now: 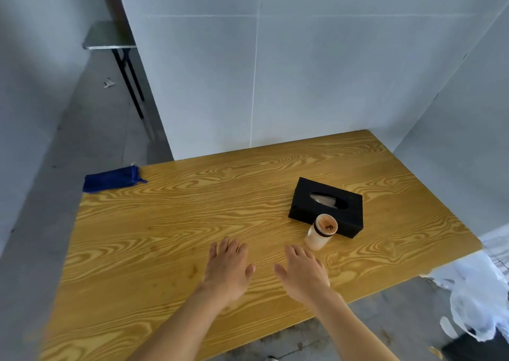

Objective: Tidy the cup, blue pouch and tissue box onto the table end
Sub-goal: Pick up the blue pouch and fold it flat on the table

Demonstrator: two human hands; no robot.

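Note:
A black tissue box (308,201) with an oval opening lies on the wooden table (170,223), right of centre. A pale cup (319,235) with a dark band stands against the box's near side. A blue pouch (111,179) lies at the table's far left corner, partly over the edge. My left hand (228,269) and my right hand (303,272) hover flat over the table's near middle, fingers spread, holding nothing. My right fingertips are just short of the cup.
White panel walls close the table at the back and right. A small dark table (110,38) stands on the grey floor at far left. A white plastic bag (479,300) lies on the floor off the table's right end.

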